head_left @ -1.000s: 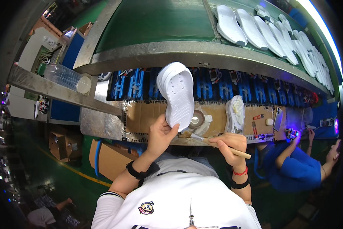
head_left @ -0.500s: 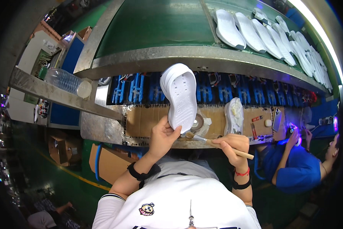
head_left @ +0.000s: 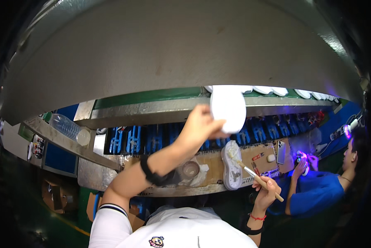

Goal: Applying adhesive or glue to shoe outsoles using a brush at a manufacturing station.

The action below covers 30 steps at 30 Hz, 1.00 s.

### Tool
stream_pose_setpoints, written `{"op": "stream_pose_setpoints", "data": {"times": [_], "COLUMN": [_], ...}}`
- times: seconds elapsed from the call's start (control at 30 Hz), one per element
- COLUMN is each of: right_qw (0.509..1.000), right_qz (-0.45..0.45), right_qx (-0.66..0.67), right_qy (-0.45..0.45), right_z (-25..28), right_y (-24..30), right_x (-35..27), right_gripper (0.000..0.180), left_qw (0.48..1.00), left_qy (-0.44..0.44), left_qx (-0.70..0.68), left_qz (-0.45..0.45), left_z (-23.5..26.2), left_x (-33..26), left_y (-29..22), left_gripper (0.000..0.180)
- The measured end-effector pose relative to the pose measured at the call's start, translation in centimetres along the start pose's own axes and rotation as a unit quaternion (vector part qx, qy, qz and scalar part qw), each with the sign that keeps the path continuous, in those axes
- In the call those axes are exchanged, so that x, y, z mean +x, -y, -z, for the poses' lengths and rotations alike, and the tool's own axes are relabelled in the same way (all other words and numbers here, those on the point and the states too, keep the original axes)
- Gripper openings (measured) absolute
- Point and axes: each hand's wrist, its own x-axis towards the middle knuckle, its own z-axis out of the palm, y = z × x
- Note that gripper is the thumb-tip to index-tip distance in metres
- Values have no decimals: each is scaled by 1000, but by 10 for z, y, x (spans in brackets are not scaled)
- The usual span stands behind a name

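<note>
Overhead, a grey metal hood fills the upper view; below it runs a conveyor ledge. Your left hand is raised, fingers closed on the lower edge of a white shoe sole, whose long axis stands roughly upright, up and right of that hand, at the ledge. Your right hand sits low, gripping a wooden-handled brush angled up-left toward a second sole lying lengthwise on the table, between both hands.
</note>
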Motion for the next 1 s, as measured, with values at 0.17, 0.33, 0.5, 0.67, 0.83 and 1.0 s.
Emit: {"op": "stream_pose_setpoints", "data": {"times": [0.17,0.33,0.5,0.67,0.83,1.0], "right_qw": [999,999,996,996,994,987], "right_qz": [-13,-23,-32,-21,-34,-73], "right_qx": [20,25,22,8,28,56], "right_qy": [32,42,76,87,101,131], "right_z": [-10,-10,-12,-15,-17,-18], "right_y": [2,-3,-10,-19,-29,-37], "right_x": [1,2,1,3,2,2], "right_gripper": [37,37,35,37,37,33], "left_qw": [968,996,984,985,996,997], "left_qy": [43,44,-106,-148,-77,-7], "left_qx": [-233,-36,41,43,25,12], "left_qz": [-82,-66,-135,-83,-48,-75], "left_z": [5,-21,17,19,41,33], "left_x": [139,90,46,80,143,112], "left_y": [-11,-13,7,-16,4,-3], "left_gripper": [32,26,29,38,44,38]}}
